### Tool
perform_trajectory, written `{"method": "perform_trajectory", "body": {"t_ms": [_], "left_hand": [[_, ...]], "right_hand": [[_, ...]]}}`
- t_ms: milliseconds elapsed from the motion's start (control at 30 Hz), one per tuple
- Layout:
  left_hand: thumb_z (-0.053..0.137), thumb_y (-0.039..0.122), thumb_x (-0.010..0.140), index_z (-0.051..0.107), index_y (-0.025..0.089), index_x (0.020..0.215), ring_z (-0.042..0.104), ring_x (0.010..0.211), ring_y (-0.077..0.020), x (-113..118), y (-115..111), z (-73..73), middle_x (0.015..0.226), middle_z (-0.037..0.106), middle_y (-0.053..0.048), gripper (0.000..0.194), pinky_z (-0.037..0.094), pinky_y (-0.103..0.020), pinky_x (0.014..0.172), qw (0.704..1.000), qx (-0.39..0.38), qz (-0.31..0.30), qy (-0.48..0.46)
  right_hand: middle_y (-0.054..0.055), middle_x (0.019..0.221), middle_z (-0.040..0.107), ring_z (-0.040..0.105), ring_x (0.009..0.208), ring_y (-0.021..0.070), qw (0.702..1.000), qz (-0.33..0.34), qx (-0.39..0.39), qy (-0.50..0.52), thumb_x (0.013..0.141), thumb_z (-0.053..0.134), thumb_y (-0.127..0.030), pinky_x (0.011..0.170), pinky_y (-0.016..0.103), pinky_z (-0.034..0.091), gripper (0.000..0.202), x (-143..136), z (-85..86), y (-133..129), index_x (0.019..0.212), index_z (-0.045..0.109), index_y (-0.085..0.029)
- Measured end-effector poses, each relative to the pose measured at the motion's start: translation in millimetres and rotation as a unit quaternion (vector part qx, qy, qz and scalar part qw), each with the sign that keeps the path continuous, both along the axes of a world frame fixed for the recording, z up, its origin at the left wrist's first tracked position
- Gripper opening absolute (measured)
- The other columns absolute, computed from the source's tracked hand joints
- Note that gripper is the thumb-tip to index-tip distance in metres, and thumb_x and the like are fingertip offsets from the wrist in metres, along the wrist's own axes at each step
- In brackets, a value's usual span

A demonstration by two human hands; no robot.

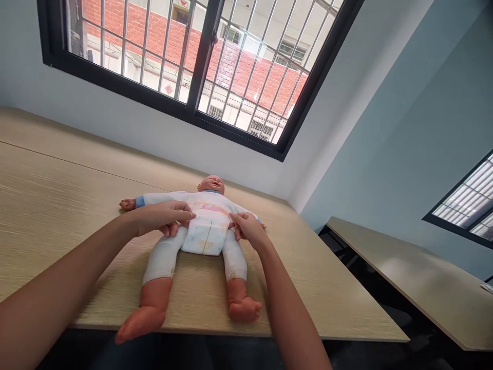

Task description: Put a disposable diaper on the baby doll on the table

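Observation:
A baby doll [159, 259] lies on its back on the table, head away from me and feet at the near edge. It wears a white long-sleeved top with blue cuffs. Over its belly and between its legs sits a white diaper [206, 236] with a printed pattern and a line down its front. My left hand [167, 216] pinches the diaper's upper edge at the left side, thumb and forefinger together. At the opposite side, my right hand [246, 226] pinches the other upper corner. The other fingers of both hands are curled.
The pale wooden table [308, 288] runs back to the wall under a barred window [194, 92]. Its near edge is just below the doll's feet. A second table [400, 272] stands to the right, across a dark gap.

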State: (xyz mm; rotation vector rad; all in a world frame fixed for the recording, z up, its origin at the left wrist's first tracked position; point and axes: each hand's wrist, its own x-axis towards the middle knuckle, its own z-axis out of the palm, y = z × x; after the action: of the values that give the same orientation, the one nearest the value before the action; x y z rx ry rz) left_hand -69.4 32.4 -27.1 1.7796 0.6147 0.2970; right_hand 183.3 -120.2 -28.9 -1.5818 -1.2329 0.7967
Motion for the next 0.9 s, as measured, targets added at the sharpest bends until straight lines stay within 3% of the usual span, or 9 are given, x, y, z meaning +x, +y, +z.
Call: {"method": "perform_trajectory", "body": {"t_ms": [133,233,300,367,433,533,733,900], "left_hand": [[0.081,0.052,0.07,0.065,0.023,0.095,0.062,0.063,-0.0131,-3.9,-3.2,6.2,0.093,0.068,-0.003,0.04,0.044,-0.022,0.053,0.996,-0.059,-0.062,-0.034],[0.077,0.052,0.073,0.065,0.023,0.093,0.058,0.06,-0.013,1.8,1.2,0.5,0.086,0.066,-0.002,0.037,0.043,-0.024,0.053,0.997,-0.032,-0.028,-0.063],[0.071,0.052,0.076,0.063,0.022,0.086,0.051,0.056,-0.0124,8.6,6.6,-8.2,0.076,0.063,0.0,0.032,0.04,-0.025,0.052,0.992,0.06,0.057,-0.091],[0.065,0.05,0.079,0.061,0.021,0.08,0.05,0.059,-0.0143,15.7,10.8,-17.5,0.07,0.059,0.0,0.029,0.039,-0.027,0.053,0.965,0.191,0.14,-0.108],[0.061,0.049,0.081,0.063,0.022,0.083,0.054,0.066,-0.0172,21.5,11.5,-24.2,0.073,0.062,0.0,0.027,0.041,-0.028,0.06,0.933,0.298,0.169,-0.11],[0.054,0.048,0.087,0.067,0.022,0.096,0.059,0.079,-0.0197,25.8,6.4,-26.5,0.091,0.068,-0.003,0.03,0.046,-0.03,0.072,0.913,0.369,0.132,-0.117],[0.047,0.058,0.093,0.066,0.026,0.132,0.059,0.107,-0.0251,24.2,-2.2,-22.0,0.123,0.065,-0.008,0.054,0.045,-0.034,0.096,0.927,0.357,0.044,-0.111],[0.051,0.063,0.09,0.068,0.028,0.134,0.061,0.1,-0.0245,24.8,-2.4,-23.2,0.124,0.061,-0.009,0.058,0.046,-0.035,0.095,0.926,0.372,0.028,-0.063]], "right_hand": [[-0.005,0.039,0.049,0.024,0.038,0.0072,0.996,0.085,-0.009,0.032,0.084,0.067,-0.055,0.044,0.024,0.012,0.04,-7.1,2.3,-2.7,0.068,0.049,-0.022],[-0.004,0.044,0.051,0.032,0.038,0.0082,0.999,0.038,0.021,0.028,0.083,0.064,-0.053,0.044,0.024,0.016,0.038,-4.3,-0.7,2.1,0.068,0.049,-0.022],[-0.002,0.05,0.055,0.038,0.04,0.0095,0.995,-0.058,0.078,0.007,0.083,0.061,-0.049,0.044,0.025,0.023,0.035,1.3,-7.1,8.3,0.065,0.048,-0.022],[-0.002,0.054,0.057,0.042,0.043,0.0105,0.98,-0.148,0.127,-0.03,0.083,0.059,-0.044,0.046,0.026,0.029,0.033,7.2,-16.9,15.6,0.062,0.045,-0.022],[-0.002,0.056,0.056,0.045,0.046,0.0119,0.968,-0.191,0.147,-0.067,0.083,0.058,-0.043,0.049,0.027,0.034,0.031,11.0,-27.6,22.2,0.063,0.046,-0.022],[-0.002,0.063,0.06,0.052,0.057,0.0142,0.963,-0.185,0.162,-0.111,0.082,0.061,-0.044,0.057,0.027,0.04,0.027,11.3,-39.5,28.6,0.07,0.055,-0.02],[0.0,0.073,0.064,0.056,0.07,0.0154,0.967,-0.145,0.163,-0.134,0.082,0.066,-0.051,0.066,0.027,0.043,0.033,8.3,-44.0,29.6,0.08,0.065,-0.018],[0.002,0.077,0.067,0.059,0.074,0.0173,0.969,-0.14,0.15,-0.14,0.08,0.07,-0.048,0.068,0.027,0.045,0.031,10.8,-46.1,31.1,0.082,0.068,-0.017]]}}
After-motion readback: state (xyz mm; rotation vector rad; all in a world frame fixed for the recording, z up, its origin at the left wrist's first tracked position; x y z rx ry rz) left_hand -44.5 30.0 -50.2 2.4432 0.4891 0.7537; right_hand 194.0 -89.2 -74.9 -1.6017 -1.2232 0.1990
